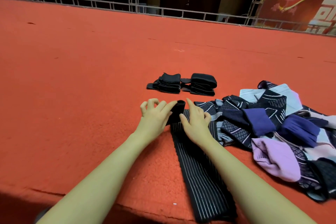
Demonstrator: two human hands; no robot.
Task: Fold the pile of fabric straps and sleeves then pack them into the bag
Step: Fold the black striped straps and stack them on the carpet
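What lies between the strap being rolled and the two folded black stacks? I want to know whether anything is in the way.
Nothing: in the head view only bare red carpet separates the striped strap from the folded stacks.

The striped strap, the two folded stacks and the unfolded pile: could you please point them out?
striped strap [198, 174], head view, flat middle stretch.
folded stacks [203, 82], head view, top of the right stack.
unfolded pile [276, 158], head view, pink sleeve at its near side.
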